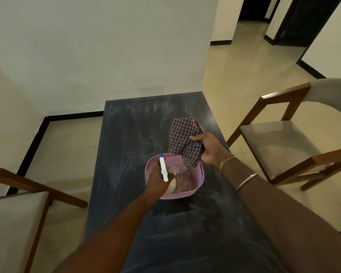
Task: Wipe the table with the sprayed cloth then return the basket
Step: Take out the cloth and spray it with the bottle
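Note:
A pink plastic basket (197,181) sits on the dark, dusty table (138,131), near its middle. My left hand (158,179) is over the basket's left side, closed around a white spray bottle with a blue tip (163,168). My right hand (210,149) holds a purple checked cloth (184,139) just above the basket's far right rim; the cloth hangs open towards the bottle. The bottle's lower body is hidden by my fingers.
A wooden chair with a grey seat (280,142) stands close to the table's right side. Another chair (14,215) stands at the left. A white wall is behind the table, and a tiled floor leads to a doorway at the far right.

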